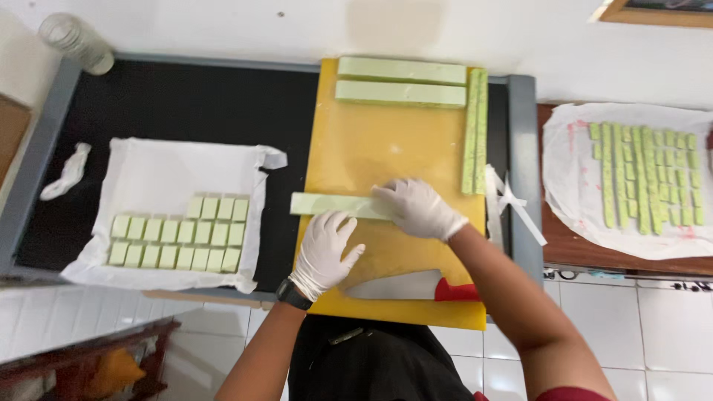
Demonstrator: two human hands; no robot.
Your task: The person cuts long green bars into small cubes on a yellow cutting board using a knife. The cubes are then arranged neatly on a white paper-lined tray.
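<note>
Lying at far left on white paper (160,174), small green cut blocks (182,234) sit in rows, well apart from the work. Left hand (325,252), gloved, rests open beside the pale green bar (327,204) on the yellow cutting board (371,141); right hand (420,209) presses flat on that bar, grip released. Squaring the bar calls for even pressure. Knife (405,286) lies near; uncut slabs (401,82) and strips (642,174) lie rightward.
</note>
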